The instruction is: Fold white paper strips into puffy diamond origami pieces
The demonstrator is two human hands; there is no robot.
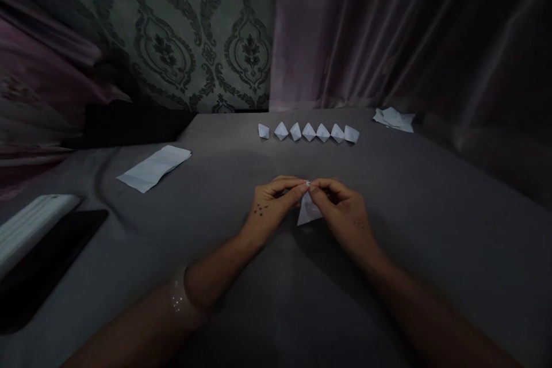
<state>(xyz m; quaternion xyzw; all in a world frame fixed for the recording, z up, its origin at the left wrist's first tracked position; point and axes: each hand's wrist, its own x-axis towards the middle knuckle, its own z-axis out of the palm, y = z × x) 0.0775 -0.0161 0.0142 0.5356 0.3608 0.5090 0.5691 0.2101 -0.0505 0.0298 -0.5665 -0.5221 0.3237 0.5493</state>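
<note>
Pinching a small piece of white paper (309, 214) from both sides, a person works bare-handed over a grey cloth (241, 164), seen from the head camera. The left hand (276, 200) presses thumb and fingers together on the paper's upper end; the right hand (342, 207) does likewise, its fingertips almost meeting the left's. A white tip shows between the two grips, and the rest of the paper slants down beneath them to a sharp lower corner, partly hidden by the right hand. Whether that lower edge touches the cloth cannot be told.

Dark dots mark the back of the left hand, with fainter ones on the right; a clear bracelet (177, 296) with bright specks circles the left forearm.

Beyond the hands, seven folded papers (309, 132) stand in a row, the leftmost set slightly apart and the two rightmost close together. Flat sheets (155, 169) lie to the left, and a loose pile (393, 119) of white paper sits at far right. At the left edge, a white block (37, 223) rests alongside a black slab (52, 267). Behind, a dark fabric heap (138, 122), a patterned wall (207, 54) and a mauve curtain (340, 40) close the dim scene.
</note>
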